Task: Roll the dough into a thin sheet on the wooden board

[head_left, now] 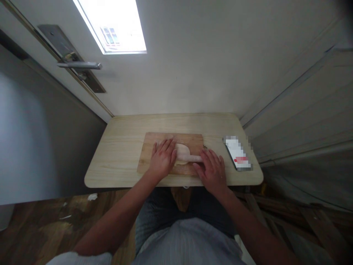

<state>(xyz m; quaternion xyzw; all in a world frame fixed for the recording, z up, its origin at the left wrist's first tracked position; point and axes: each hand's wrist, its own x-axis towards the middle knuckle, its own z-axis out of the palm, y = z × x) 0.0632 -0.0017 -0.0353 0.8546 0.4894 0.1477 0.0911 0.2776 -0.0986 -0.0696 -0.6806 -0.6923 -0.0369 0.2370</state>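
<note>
A pale sheet of dough (182,148) lies on a wooden cutting board (154,137) in front of me. Across the dough runs a light rolling pin (195,158), its right end under my right hand (212,167). The fingers and thumb of that hand close around the pin. My left hand (163,159) rests palm down at the left side of the dough, fingers stretched forward and slightly apart. It covers the left part of the dough, and whether the pin reaches under the palm is hidden.
The board sits on a small light wood table (116,147) with rounded corners. A phone (237,152), partly blurred out, lies to the right. Behind the table stands a white door (176,73) with a metal handle (79,65) and a bright window pane (116,22).
</note>
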